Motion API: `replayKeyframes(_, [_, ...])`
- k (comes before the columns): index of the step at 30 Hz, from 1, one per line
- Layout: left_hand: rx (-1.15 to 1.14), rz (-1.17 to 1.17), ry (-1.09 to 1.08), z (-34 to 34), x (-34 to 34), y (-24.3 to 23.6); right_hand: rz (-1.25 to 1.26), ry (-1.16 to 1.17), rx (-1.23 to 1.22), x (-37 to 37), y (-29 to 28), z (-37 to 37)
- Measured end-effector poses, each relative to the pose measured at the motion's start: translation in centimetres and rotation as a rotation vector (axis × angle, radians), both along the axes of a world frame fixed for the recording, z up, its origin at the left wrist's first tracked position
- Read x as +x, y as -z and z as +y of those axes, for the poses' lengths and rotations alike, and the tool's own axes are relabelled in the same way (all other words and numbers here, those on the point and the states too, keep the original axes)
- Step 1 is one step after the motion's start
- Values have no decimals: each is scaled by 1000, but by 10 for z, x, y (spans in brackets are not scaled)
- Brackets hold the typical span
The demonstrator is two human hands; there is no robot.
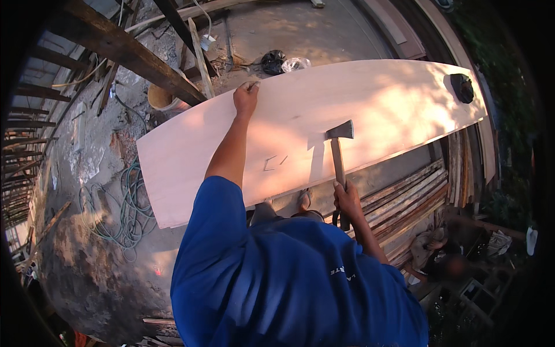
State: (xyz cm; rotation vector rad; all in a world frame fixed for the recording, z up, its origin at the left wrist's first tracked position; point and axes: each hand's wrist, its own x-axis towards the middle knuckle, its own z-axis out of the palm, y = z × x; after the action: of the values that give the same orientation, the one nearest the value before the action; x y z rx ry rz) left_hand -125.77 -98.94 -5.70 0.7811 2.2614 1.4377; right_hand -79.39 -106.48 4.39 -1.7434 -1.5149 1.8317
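A long, pale plywood sheet (196,136) stretches across in front of me, with sun and shade patches on it. My right hand (348,199) is wrapped round the wooden handle of a hatchet (337,151) at the sheet's near edge. Its dark metal head is over the sheet and casts a shadow there. My left hand (247,99) is at the far edge of the sheet, fingers closed in a pinch; what is between them is too small to make out. A few thin dark pieces like nails (269,164) lie on the sheet between my hands.
A black bundle (462,88) sits on the sheet's right end. Beyond the far edge are a dark wooden beam (124,49), a bucket (161,97) and a black plastic bag (273,62). A coiled green hose (124,211) lies left; stacked timber strips (413,194) lie right.
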Motion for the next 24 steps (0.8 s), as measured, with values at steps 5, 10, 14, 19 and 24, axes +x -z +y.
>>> replayKeyframes(5, [197, 269, 99, 30, -15, 18, 29, 8, -7, -35, -20, -6])
replayKeyframes(10, [209, 278, 214, 49, -3, 7, 8, 0, 25, -84, -48, 6])
replayKeyframes(14, [100, 258, 255, 54, 7, -5, -11, -66, 155, -103, -38, 25])
replayKeyframes(19, [237, 285, 279, 68, 2, 0, -31, -148, 270, -136, -59, 57])
replayKeyframes(24, [165, 215, 344, 79, 11, -7, -29, -126, 430, -160, -79, 87])
